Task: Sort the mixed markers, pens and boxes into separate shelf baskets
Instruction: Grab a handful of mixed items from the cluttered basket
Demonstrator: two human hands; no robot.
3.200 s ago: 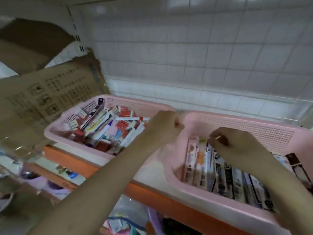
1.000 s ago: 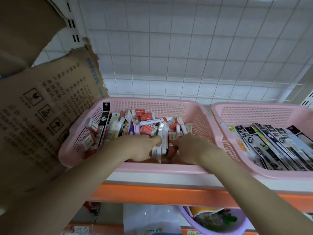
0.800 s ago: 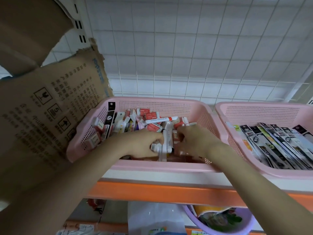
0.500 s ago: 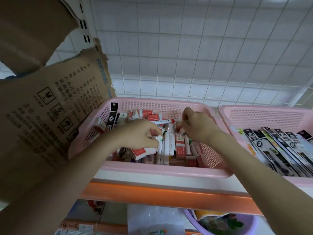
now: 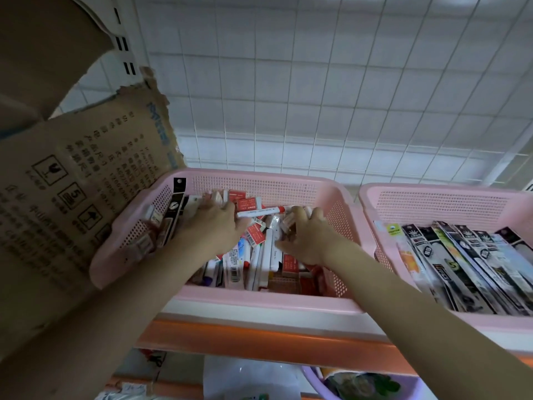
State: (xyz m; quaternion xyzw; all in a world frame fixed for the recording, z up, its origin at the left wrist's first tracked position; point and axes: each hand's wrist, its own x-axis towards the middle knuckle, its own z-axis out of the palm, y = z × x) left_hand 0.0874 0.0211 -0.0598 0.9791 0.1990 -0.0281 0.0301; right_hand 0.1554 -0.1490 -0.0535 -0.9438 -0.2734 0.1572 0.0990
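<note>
The left pink basket [image 5: 259, 298] holds a mixed heap of small red-and-white boxes [image 5: 251, 204], markers and packets. A white marker with a red cap [image 5: 259, 211] lies across the top of the heap. Both hands are inside this basket. My left hand [image 5: 213, 226] lies on the heap's left side with fingers stretched toward the back, thumb by the marker. My right hand [image 5: 308, 238] has its fingers curled down around small clear packets [image 5: 284, 222]. The right pink basket [image 5: 432, 192] holds long flat pen packs [image 5: 461, 261] in a row.
A torn cardboard sheet [image 5: 72, 183] leans against the left basket. A long black pack [image 5: 176, 209] stands at that basket's left wall. A white wire grid [image 5: 317, 96] backs the shelf. Below the orange shelf edge [image 5: 259, 342] sits a purple basin [image 5: 360, 385].
Both hands left the right basket and went into the left one. In the last half second my left hand slid back and left over the heap, and my right hand dropped into the packets.
</note>
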